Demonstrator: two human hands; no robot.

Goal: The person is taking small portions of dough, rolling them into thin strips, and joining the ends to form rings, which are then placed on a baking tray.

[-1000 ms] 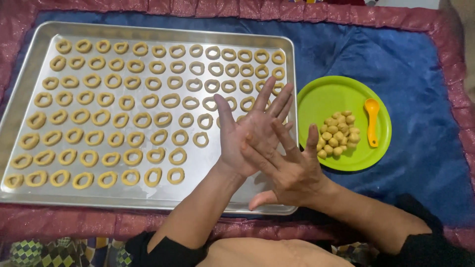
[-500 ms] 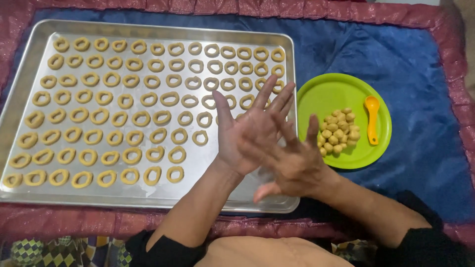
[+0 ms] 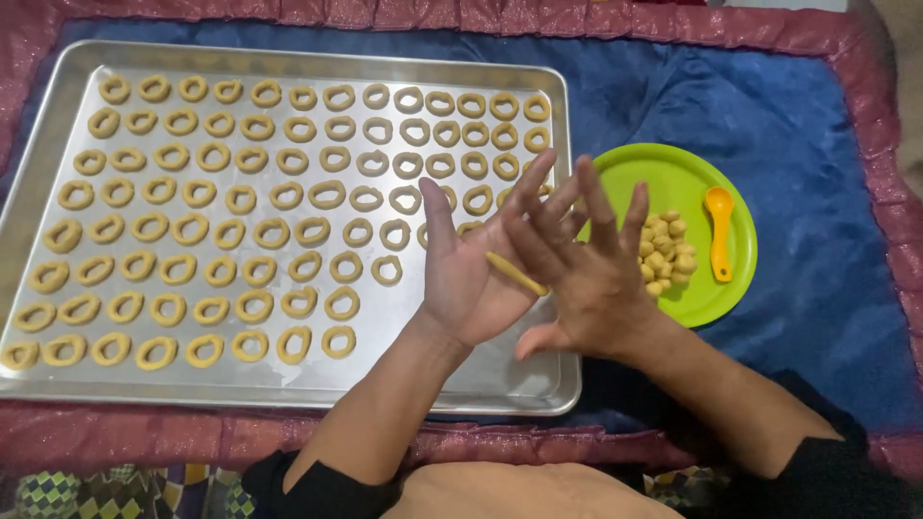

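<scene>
My left hand (image 3: 466, 274) is held palm up over the right end of a metal baking tray (image 3: 38, 163). My right hand (image 3: 586, 274) lies across its fingers, palm down. Between the two palms sits a thin yellow rope of dough (image 3: 514, 274), part of it hidden under my right hand. Both hands have their fingers spread. Several rows of small dough rings (image 3: 240, 231) cover the tray from its left end to just past the middle.
A green plate (image 3: 711, 298) lies right of the tray, holding several small dough balls (image 3: 665, 252) and an orange measuring spoon (image 3: 719, 231). All rests on a blue cloth (image 3: 798, 125) with a dark red border (image 3: 125, 442).
My right hand has slid to the right across my left palm, uncovering the rope of dough, which is now longer and thinner. The tray and plate stay put.
</scene>
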